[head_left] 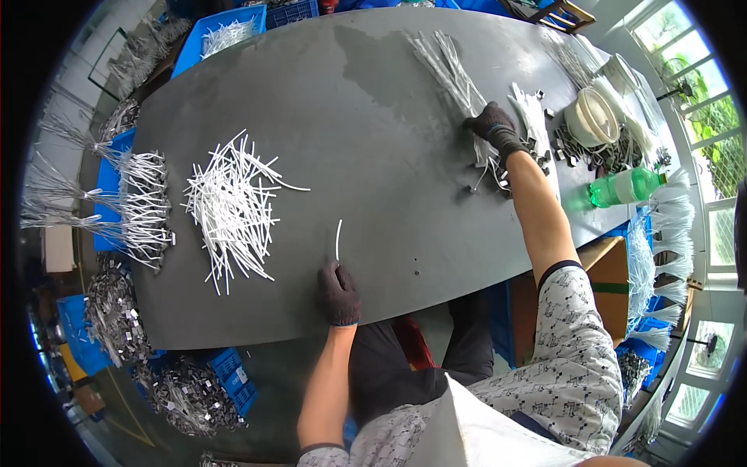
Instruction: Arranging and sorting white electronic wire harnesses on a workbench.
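Observation:
My left hand (338, 292), in a dark glove, pinches the lower end of one thin white strip (338, 237) that stands up from the fingers over the dark grey table (366, 140). My right hand (492, 124), also gloved, reaches far right and presses on a bundle of white strips with small metal ends (455, 74). A loose heap of white strips (229, 206) lies to the left of my left hand, apart from it.
Small metal clips (580, 152) are scattered at the right beside a white bowl (595, 117) and a green bottle (626, 187). Blue crates (226, 35) and bundles of finished strips (140, 206) line the left edge. More bundles hang at the right (661, 249).

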Available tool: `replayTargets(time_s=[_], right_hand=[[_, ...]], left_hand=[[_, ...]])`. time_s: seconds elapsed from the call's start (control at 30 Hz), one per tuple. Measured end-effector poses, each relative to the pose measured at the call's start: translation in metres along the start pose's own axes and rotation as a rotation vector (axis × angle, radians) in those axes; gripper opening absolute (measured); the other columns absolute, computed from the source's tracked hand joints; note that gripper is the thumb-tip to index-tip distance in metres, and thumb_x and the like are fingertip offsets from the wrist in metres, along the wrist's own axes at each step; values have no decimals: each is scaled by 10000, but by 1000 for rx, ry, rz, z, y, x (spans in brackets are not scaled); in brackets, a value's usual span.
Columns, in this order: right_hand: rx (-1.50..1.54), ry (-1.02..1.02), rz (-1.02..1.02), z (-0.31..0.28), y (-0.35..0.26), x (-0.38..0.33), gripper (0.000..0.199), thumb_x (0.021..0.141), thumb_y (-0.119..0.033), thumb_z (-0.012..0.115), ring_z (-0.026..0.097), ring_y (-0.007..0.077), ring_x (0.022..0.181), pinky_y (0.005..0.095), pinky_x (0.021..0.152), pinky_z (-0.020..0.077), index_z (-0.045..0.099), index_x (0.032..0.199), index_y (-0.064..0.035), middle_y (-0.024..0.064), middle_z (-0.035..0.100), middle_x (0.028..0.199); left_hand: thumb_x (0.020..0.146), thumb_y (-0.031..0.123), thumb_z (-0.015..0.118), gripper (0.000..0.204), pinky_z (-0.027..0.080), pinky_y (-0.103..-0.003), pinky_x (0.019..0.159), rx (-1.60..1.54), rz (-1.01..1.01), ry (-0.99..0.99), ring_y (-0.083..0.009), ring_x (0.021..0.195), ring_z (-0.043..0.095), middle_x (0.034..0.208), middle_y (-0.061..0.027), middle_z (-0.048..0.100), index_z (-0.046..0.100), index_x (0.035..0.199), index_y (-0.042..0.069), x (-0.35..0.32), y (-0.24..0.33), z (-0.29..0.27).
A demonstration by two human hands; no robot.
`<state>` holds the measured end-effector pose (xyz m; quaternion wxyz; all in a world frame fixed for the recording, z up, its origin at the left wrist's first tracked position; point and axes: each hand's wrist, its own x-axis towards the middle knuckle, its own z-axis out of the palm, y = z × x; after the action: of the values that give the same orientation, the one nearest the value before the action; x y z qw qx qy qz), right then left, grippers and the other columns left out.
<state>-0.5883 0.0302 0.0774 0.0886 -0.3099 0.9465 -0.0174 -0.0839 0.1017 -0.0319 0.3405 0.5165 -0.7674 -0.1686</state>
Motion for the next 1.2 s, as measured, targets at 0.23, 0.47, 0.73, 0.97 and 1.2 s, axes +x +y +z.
replayTargets(time_s=[0.23, 0.47, 0.73, 0.97, 1.2], right_hand=[[47, 23, -205, 45, -18, 23, 327, 833, -235, 593, 677, 459, 1046, 481, 893, 547, 751, 1000, -3, 287, 701, 1045], [3, -58, -343, 9, -71, -3, 434, 881, -379, 574, 706, 435, 947, 476, 838, 558, 721, 988, 15, 277, 716, 945], [77, 18, -31, 44, -66, -34, 735, 864, -550, 638, 592, 414, 1256, 515, 1024, 483, 492, 1382, -50, 224, 568, 1371], [262, 422, -413, 1, -37, -118, 643, 927, -510, 620, 616, 426, 1182, 482, 980, 499, 547, 1365, -45, 255, 603, 1317], [1082, 101, -58, 58, 11, -294, 240, 965, -233, 646, 656, 123, 679, 277, 576, 518, 714, 1017, -9, 76, 696, 796]], left_hand=[[996, 99, 585, 194, 521, -428, 783, -82, -45, -134, -382, 906, 637, 993, -203, 627, 585, 1159, -6, -2, 5, 1], [995, 85, 586, 204, 518, -428, 791, -88, -48, -87, -382, 909, 631, 1007, -208, 623, 578, 1175, -10, 0, 1, -4], [988, 87, 582, 177, 531, -414, 768, -22, -32, -41, -367, 898, 650, 969, -182, 645, 591, 1149, 16, -4, -3, 1], [988, 90, 582, 157, 529, -429, 756, -73, -26, -4, -373, 895, 650, 980, -184, 647, 592, 1128, 22, -6, -3, 0], [991, 91, 570, 167, 505, -455, 801, -121, -33, -17, -399, 946, 616, 1010, -207, 623, 578, 1139, 15, -6, -6, 7]])
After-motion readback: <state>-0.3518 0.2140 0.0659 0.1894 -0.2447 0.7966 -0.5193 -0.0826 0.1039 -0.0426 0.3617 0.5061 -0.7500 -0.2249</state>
